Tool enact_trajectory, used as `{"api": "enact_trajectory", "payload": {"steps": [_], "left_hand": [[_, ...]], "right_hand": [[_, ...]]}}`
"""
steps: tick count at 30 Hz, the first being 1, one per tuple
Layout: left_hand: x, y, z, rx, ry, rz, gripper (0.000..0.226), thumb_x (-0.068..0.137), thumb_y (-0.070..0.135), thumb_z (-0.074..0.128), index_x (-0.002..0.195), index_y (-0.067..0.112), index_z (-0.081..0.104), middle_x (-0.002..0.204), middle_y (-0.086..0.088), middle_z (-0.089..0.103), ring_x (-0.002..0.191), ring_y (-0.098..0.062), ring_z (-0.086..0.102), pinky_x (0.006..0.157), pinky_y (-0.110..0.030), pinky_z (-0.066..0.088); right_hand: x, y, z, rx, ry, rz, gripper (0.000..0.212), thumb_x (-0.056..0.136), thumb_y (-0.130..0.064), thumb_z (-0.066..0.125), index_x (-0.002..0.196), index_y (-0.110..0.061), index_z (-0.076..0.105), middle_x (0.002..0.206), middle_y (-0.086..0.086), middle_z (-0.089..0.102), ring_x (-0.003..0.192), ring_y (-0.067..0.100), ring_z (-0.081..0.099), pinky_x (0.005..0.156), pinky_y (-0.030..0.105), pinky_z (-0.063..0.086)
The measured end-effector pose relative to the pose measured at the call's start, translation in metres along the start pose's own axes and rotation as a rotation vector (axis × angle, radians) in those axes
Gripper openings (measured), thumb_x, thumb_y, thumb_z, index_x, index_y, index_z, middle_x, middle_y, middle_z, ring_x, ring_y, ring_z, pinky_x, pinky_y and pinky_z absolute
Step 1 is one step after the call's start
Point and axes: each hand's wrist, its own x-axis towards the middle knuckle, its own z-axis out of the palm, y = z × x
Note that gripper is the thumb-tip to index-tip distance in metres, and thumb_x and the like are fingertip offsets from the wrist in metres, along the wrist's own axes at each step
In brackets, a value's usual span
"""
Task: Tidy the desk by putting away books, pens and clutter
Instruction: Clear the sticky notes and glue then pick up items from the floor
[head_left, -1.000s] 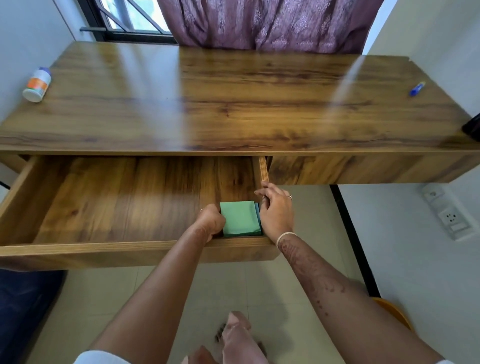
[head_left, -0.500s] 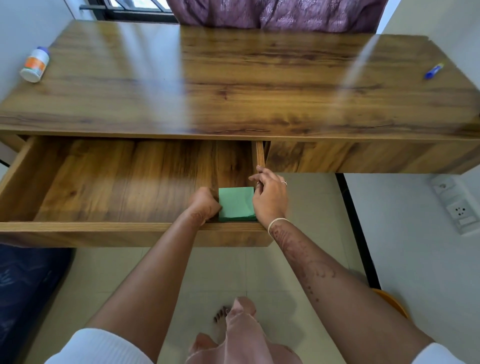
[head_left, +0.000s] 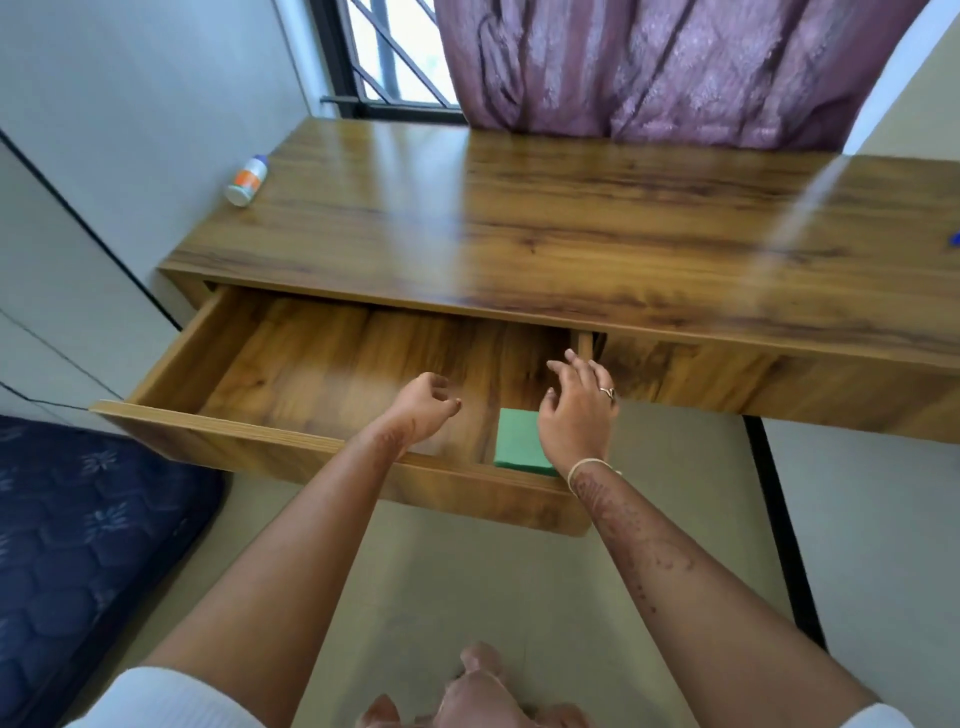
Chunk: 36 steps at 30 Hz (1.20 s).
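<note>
My left hand (head_left: 423, 408) hovers over the drawer (head_left: 244, 441), fingers loosely curled, empty — my right hand (head_left: 576, 421) spreads wide above the flat green pad (head_left: 519, 441), square-cut, tucked in the wood-grain drawer's front right corner. Glossy desk (head_left: 571, 234) above.

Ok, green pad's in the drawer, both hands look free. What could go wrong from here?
1. The right hand hovers by the right wall of the drawer, close under the edge of the desk; closing the drawer now could pinch its fingers.
2. The bottle lies on its side at the desk's left edge; a hard shut might roll it off.
3. The blue pen is barely in view at far right, easy to miss.
</note>
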Motion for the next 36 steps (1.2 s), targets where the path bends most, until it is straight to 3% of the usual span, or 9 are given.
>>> {"api": "enact_trajectory", "payload": {"steps": [9, 14, 21, 28, 33, 36], "left_hand": [[0.015, -0.014, -0.103, -0.169, 0.359, 0.086, 0.029, 0.091, 0.017, 0.062, 0.121, 0.015, 0.06, 0.116, -0.002, 0.066, 0.106, -0.017, 0.062, 0.086, -0.028, 0.05], [0.064, -0.021, -0.165, -0.193, 0.498, 0.102, 0.027, 0.09, 0.013, 0.063, 0.117, 0.013, 0.062, 0.113, -0.004, 0.067, 0.1, -0.016, 0.062, 0.092, -0.029, 0.049], [0.167, -0.024, -0.267, -0.076, 0.575, 0.106, 0.035, 0.088, 0.018, 0.064, 0.122, 0.017, 0.06, 0.124, -0.008, 0.06, 0.115, -0.022, 0.055, 0.1, -0.03, 0.042], [0.255, -0.031, -0.337, 0.053, 0.598, 0.06, 0.055, 0.088, 0.021, 0.063, 0.139, 0.012, 0.044, 0.139, -0.016, 0.043, 0.132, -0.028, 0.04, 0.112, -0.034, 0.031], [0.324, -0.025, -0.36, 0.206, 0.619, 0.054, 0.054, 0.089, 0.025, 0.06, 0.139, 0.014, 0.043, 0.132, -0.016, 0.049, 0.123, -0.031, 0.045, 0.103, -0.037, 0.037], [0.357, -0.02, -0.366, 0.304, 0.593, 0.055, 0.051, 0.092, 0.026, 0.055, 0.139, 0.013, 0.041, 0.133, -0.015, 0.051, 0.123, -0.031, 0.047, 0.1, -0.039, 0.04]], "right_hand": [[0.06, -0.114, 0.021, 0.072, -0.18, -0.333, 0.041, 0.089, -0.016, 0.053, 0.131, -0.017, 0.055, 0.145, -0.001, 0.046, 0.137, 0.018, 0.035, 0.115, 0.029, 0.024], [0.1, -0.18, 0.065, 0.09, -0.213, -0.409, 0.043, 0.088, -0.013, 0.055, 0.131, -0.018, 0.054, 0.146, -0.001, 0.045, 0.139, 0.017, 0.034, 0.117, 0.031, 0.024], [0.165, -0.26, 0.145, 0.103, -0.286, -0.347, 0.046, 0.088, -0.014, 0.056, 0.134, -0.016, 0.05, 0.147, 0.0, 0.044, 0.139, 0.017, 0.034, 0.117, 0.03, 0.022], [0.205, -0.302, 0.21, 0.041, -0.306, -0.233, 0.045, 0.091, -0.022, 0.053, 0.135, -0.022, 0.049, 0.149, -0.005, 0.041, 0.142, 0.013, 0.029, 0.116, 0.028, 0.021], [0.221, -0.298, 0.236, -0.098, -0.193, -0.122, 0.043, 0.093, -0.032, 0.048, 0.135, -0.02, 0.05, 0.147, -0.004, 0.043, 0.139, 0.016, 0.034, 0.112, 0.034, 0.029], [0.226, -0.288, 0.244, -0.175, -0.132, -0.185, 0.042, 0.091, -0.035, 0.047, 0.129, -0.019, 0.057, 0.14, -0.003, 0.051, 0.132, 0.019, 0.042, 0.108, 0.039, 0.036]]}}
